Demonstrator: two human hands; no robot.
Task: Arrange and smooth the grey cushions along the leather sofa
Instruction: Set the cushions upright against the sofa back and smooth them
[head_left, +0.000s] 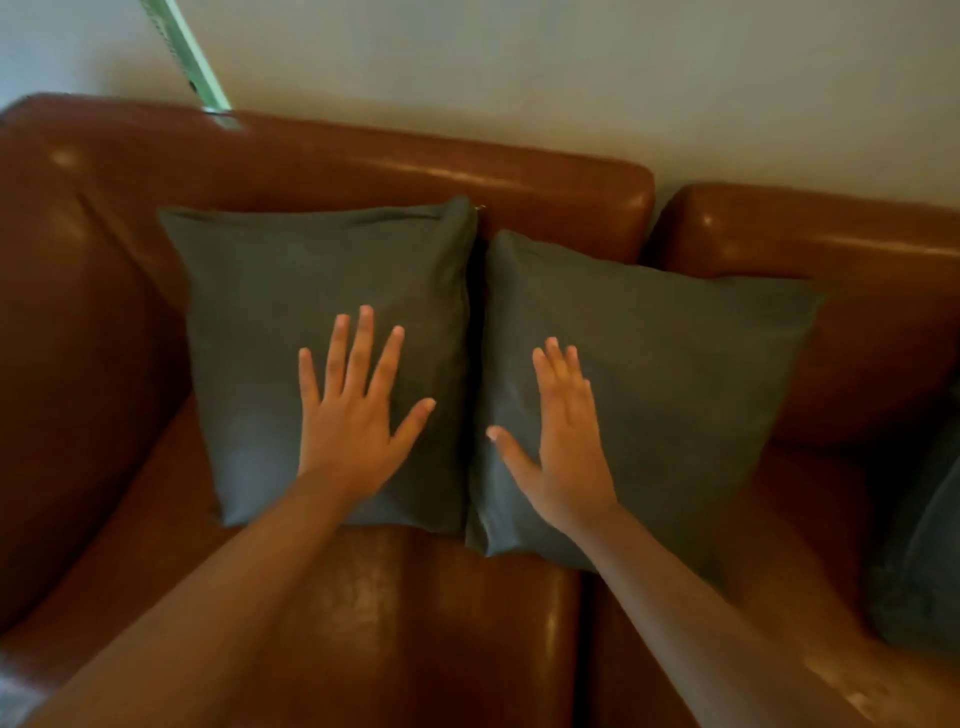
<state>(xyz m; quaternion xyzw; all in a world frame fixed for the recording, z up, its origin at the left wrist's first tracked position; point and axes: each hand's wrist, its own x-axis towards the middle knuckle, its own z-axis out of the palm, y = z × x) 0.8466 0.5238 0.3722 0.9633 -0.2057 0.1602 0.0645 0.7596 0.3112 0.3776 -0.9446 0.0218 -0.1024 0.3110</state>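
Note:
Two grey cushions lean side by side against the backrest of a brown leather sofa (363, 166). My left hand (353, 421) lies flat on the lower middle of the left cushion (291, 291), fingers spread and straight. On the right cushion (685, 364) my right hand (563, 441) presses flat near its left edge, fingers together, thumb out. The two cushions touch along their inner edges. A third grey cushion (919, 545) shows partly at the right border of the view.
The sofa's left armrest (62, 338) rises at the left. A gap in the backrest (652, 228) separates two back sections. A pale wall (571, 78) stands behind, with a green-white strip (187, 57) at the top left. Bare seat leather (415, 623) lies in front.

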